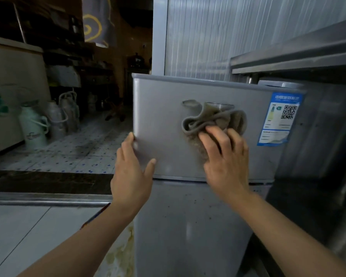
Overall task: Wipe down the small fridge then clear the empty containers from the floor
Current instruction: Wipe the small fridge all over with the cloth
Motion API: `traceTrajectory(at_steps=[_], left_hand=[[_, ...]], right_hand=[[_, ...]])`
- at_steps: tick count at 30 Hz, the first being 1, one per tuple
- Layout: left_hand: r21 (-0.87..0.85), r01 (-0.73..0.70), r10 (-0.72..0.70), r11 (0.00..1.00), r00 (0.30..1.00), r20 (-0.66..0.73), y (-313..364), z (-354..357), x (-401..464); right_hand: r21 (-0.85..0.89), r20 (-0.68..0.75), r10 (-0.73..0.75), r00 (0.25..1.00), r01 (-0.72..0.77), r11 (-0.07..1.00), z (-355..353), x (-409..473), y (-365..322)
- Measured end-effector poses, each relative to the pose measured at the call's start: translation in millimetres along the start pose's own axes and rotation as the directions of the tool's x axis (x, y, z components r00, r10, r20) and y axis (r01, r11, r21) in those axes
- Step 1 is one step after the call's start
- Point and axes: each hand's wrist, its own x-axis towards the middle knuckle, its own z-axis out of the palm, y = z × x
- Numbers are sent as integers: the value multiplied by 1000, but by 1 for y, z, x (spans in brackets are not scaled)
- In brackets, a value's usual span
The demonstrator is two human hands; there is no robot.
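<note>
Right grip [224, 154] pressed a crumpled grey cloth [212, 120] flat-fingered against the upper door of the small fridge [168, 120], just below the recessed handle. Left grip [132, 166] grasped that door's left edge, fingers wrapped behind, thumb on the front. Blue energy label [280, 118] sat at the door's right. Pale containers [48, 118] stood on the tiled floor [84, 148], well apart to the left.
</note>
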Motion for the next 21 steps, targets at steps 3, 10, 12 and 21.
traceTrajectory(at_steps=[3, 10, 12, 21], left_hand=[[26, -19, 20, 999, 1000, -20, -3, 2, 0], [28, -45, 46, 999, 997, -64, -8, 7, -1], [27, -57, 59, 998, 996, -74, -12, 8, -1], [11, -98, 98, 995, 992, -74, -20, 12, 0]], right_hand=[[15, 72, -26, 997, 25, 1000, 3, -64, -7], [-29, 45, 146, 988, -145, 989, -5, -25, 22], [-21, -45, 303, 952, -304, 952, -6, 6, 32], [-74, 120, 338, 933, -332, 941, -10, -87, 29]])
